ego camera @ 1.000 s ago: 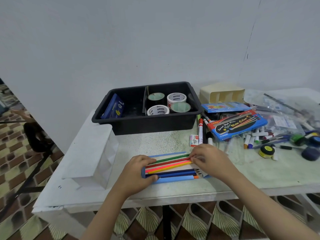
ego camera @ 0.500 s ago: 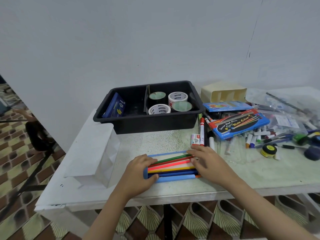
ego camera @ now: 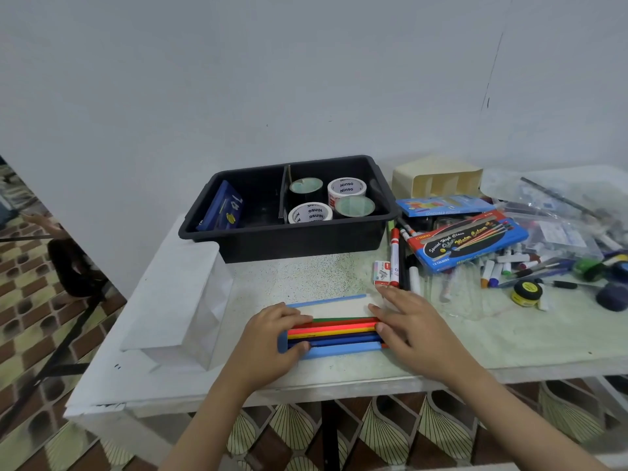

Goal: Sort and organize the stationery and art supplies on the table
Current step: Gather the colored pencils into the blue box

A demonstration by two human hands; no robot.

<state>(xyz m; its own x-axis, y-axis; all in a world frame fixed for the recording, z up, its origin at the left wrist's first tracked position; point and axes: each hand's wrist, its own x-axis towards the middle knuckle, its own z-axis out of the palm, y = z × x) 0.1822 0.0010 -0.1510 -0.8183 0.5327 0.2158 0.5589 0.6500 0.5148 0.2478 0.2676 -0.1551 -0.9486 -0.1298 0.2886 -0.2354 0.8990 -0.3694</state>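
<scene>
- Front of black bin (ego camera: 299, 244): light-blue tray (ego camera: 339, 350), red/green/yellow/blue pencils (ego camera: 334, 330) side by side
- left hand (ego camera: 272, 336): fingers (ego camera: 289, 312) curled round tray end
- right hand (ego camera: 413, 326): fingers (ego camera: 382, 314) flat, spread, on pencils

The coloured pencils (ego camera: 334, 331), fanned out a second ago with the green one slanting toward the far right corner, now lie straight and parallel. They are packed against the near side of the blue tray (ego camera: 343, 350), so a strip of its white floor shows bare along the far side. The right hand (ego camera: 416, 329) no longer pinches the pencil tips with curled fingers; its fingers stretch flat across the pencils' right ends.
</scene>
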